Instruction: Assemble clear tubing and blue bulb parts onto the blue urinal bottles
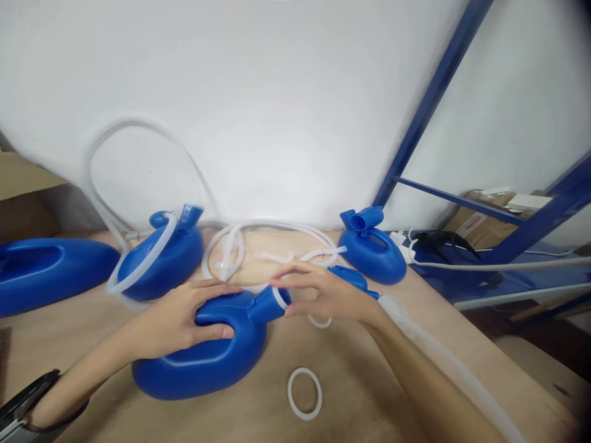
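A blue plastic urinal bottle (203, 363) lies on its side in front of me. My left hand (198, 317) is wrapped round its handle, thumb in the grip opening. On the rim of its neck sits a white sealing ring (279, 299). Thumb and fingers of my right hand (323, 292) pinch this ring at the mouth, and part of the opening is hidden by them. A second white ring (305, 394) lies flat on the table just below. Behind my right wrist a third ring (320, 321) shows only in part.
More blue bottles stand behind: one with a clear hose (161, 261) at left, one capped (373, 255) at right, another (55, 271) at far left. Coiled tubing (226, 252) and a blue plastic part (353, 280) lie on the wooden table (360, 387). A blue frame (434, 104) rises at right.
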`<state>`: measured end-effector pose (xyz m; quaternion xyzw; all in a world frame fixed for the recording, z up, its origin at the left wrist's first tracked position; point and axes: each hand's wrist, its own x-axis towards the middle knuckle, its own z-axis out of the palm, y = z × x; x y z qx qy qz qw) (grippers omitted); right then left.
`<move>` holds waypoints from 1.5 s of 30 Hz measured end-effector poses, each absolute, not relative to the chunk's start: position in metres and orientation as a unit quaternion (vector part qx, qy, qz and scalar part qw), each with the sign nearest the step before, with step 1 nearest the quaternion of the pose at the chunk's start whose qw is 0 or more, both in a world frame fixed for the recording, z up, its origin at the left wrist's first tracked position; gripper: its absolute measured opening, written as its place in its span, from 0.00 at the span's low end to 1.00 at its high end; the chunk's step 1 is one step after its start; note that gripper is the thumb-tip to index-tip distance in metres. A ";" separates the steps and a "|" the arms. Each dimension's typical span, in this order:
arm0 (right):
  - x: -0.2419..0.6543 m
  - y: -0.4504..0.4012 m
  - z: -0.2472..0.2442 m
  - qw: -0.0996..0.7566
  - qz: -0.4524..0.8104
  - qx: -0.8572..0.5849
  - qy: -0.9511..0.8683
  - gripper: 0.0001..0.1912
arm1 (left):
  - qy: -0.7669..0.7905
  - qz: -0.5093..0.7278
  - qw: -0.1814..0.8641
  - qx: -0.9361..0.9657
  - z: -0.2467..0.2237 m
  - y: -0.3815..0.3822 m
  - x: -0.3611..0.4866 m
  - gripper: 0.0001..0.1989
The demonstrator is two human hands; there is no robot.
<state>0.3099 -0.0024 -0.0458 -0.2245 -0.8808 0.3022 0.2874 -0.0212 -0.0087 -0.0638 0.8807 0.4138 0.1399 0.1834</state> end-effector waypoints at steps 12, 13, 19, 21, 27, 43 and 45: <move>0.315 -0.004 -0.036 0.240 0.275 -0.232 -0.902 0.32 | 0.419 0.117 0.188 0.881 -0.064 -0.008 -0.023 0.33; 0.316 -0.003 -0.036 0.235 0.281 -0.228 -0.902 0.32 | 0.418 0.117 0.188 0.881 -0.063 -0.008 -0.023 0.33; 0.319 -0.002 -0.043 0.233 0.283 -0.234 -0.900 0.30 | 0.405 0.129 0.190 0.885 -0.058 -0.009 -0.019 0.32; 0.319 -0.002 -0.046 0.250 0.287 -0.224 -0.897 0.30 | 0.410 0.133 0.188 0.883 -0.059 -0.009 -0.019 0.32; 0.317 0.001 -0.055 0.279 0.315 -0.224 -0.879 0.29 | 0.416 0.154 0.171 0.880 -0.069 -0.007 -0.022 0.33; 0.313 -0.004 -0.066 0.323 0.338 -0.245 -0.850 0.28 | 0.430 0.146 0.149 0.879 -0.075 -0.003 -0.023 0.35; 0.313 -0.005 -0.067 0.327 0.341 -0.248 -0.846 0.29 | 0.428 0.144 0.151 0.880 -0.074 -0.003 -0.023 0.35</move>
